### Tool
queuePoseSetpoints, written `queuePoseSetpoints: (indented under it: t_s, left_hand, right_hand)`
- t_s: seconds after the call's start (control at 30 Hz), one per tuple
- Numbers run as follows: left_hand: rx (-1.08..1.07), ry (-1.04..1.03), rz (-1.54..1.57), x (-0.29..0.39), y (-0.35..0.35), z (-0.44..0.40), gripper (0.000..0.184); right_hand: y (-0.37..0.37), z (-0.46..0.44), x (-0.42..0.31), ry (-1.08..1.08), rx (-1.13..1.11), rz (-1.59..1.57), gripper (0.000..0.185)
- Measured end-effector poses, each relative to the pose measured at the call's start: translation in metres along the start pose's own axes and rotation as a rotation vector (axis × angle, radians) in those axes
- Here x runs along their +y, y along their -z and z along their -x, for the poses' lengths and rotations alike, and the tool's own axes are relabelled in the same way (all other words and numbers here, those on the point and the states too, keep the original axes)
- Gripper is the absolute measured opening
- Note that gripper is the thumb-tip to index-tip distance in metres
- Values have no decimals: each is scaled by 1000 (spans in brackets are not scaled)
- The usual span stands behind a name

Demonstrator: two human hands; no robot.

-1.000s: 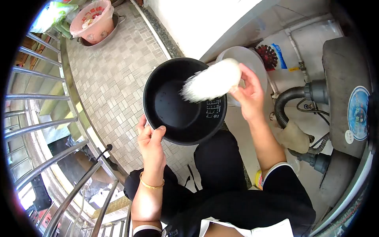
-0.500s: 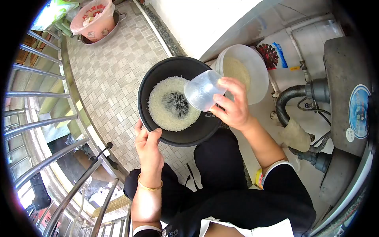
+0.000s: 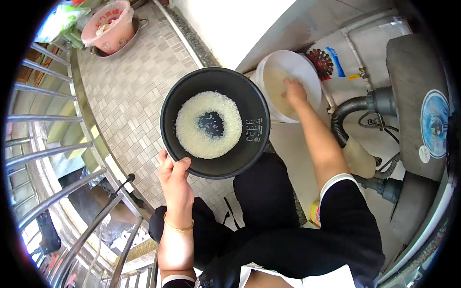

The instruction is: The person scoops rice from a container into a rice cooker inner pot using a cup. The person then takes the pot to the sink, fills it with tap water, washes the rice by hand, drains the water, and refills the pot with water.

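Left hand [image 3: 176, 187] nearest: clamped on the near-left edge of the pot [image 3: 246, 154], thumb lapped over the rim, fingers outside. Pot sits above the knee [image 3: 266, 192]; I cannot tell whether they touch. By my estimate it is stiff and fairly light, the dark lining slick. Rice [image 3: 189, 137] lies inside as a loose ring with a thin middle — I judge it will slide if tilted. One-edge hold should twist the wrist; I'd favour the rim at opposite sides. Right hand [image 3: 295, 92] is down in the bucket [image 3: 313, 86] just beyond — fingers apart or closed, I cannot tell. Bucket wall looks thin and smooth; rim seems the best hold. Farthest: pink tub [image 3: 115, 41].
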State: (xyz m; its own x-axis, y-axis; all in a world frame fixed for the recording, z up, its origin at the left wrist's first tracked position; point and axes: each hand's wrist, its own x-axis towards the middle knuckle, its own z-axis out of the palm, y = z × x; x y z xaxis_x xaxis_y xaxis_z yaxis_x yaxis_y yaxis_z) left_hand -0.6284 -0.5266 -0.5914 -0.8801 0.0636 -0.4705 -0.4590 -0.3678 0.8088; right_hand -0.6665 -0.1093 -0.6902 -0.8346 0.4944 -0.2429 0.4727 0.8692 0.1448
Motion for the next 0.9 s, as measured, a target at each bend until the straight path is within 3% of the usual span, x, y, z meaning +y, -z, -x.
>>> queuePoseSetpoints:
  t_s: [0.13, 0.2, 0.33, 0.4, 0.53, 0.6, 0.9]
  left_hand:
    - [9, -6, 23, 1, 4, 3, 7]
    - [14, 46, 122, 2, 1, 4, 12]
    - [-12, 102, 166, 3, 4, 2, 15]
    - [10, 84, 188, 2, 3, 3, 14]
    - [6, 69, 173, 3, 0, 3, 13]
    - [13, 82, 143, 2, 2, 2, 12]
    - [25, 57, 113, -1, 3, 4, 10]
  right_hand:
    - [-30, -3, 0, 152, -153, -305, 51]
    - [-28, -1, 3, -40, -476, -782, 49]
    - [-18, 2, 16, -210, -610, -1040, 48]
    - [-12, 6, 23, -312, -634, -1391, 47]
    - [2, 15, 37, -268, -575, -1595, 47]
    - [7, 19, 40, -408, -405, -1666, 49]
    - [15, 29, 39, -423, 6, -1419, 56]
